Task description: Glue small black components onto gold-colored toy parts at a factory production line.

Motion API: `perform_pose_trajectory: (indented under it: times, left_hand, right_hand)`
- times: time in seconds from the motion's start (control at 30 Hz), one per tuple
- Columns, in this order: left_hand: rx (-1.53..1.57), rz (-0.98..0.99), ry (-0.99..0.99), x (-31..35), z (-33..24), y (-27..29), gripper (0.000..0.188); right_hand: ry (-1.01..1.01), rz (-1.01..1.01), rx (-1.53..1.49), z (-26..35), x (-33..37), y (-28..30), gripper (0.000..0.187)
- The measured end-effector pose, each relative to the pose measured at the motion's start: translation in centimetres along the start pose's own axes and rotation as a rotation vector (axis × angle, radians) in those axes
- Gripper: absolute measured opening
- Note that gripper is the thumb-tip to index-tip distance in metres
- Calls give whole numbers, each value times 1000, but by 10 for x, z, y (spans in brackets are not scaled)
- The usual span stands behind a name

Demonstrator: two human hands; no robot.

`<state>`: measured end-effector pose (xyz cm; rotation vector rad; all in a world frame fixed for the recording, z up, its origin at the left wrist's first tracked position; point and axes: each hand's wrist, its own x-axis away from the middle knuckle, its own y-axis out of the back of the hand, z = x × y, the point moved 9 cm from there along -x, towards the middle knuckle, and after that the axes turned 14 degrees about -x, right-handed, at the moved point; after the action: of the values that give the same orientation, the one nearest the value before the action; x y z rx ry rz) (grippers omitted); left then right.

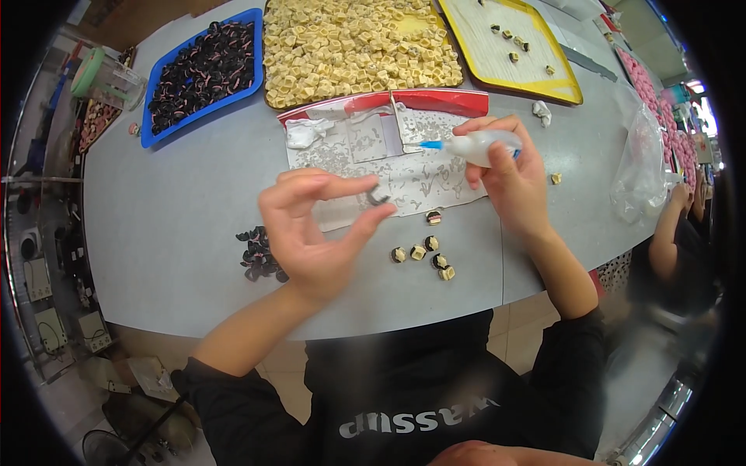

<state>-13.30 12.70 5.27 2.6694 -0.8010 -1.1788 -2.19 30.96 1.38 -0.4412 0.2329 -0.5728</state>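
Note:
Between the thumb and index finger of my left hand [307,221] is a small curved black piece [378,197], slightly blurred. My right hand [517,182] grips a translucent white squeeze bottle [483,147], tipped on its side. Its blue needle nozzle [431,144] points left, above a white sheet [454,175] marked with grey smears, and is apart from the black piece. Loose black pieces [260,256] lie in a pile beside my left wrist. Several small cream-and-black joined pieces [418,252] sit on the grey table between my forearms.
At the back stand a blue tray [206,118] of black-and-pink pieces, a tray heaped with cream pieces [350,58], and a yellow-rimmed tray [493,66] holding a few joined pieces. A clear plastic bag [641,167] lies at right, near another person's arm [667,233].

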Motion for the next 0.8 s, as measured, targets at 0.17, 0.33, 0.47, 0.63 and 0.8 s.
perform_pose_trajectory:
  times: [0.17,0.33,0.47,0.63,0.8]
  left_hand:
    - [22,-55,71,-1,7,7,59]
    - [48,-50,61,-2,6,6,56]
    - [19,3,88,-2,6,0,53]
    - [31,10,98,-2,6,-3,49]
    - [7,21,127,1,7,-4,46]
  right_hand:
    - [228,252,546,3,2,-26,29]
    - [325,400,948,-1,11,-44,32]
    - [341,394,1036,2,10,-48,31]
    - [313,426,1011,10,11,-49,28]
    - [423,384,1007,33,9,-50,24]
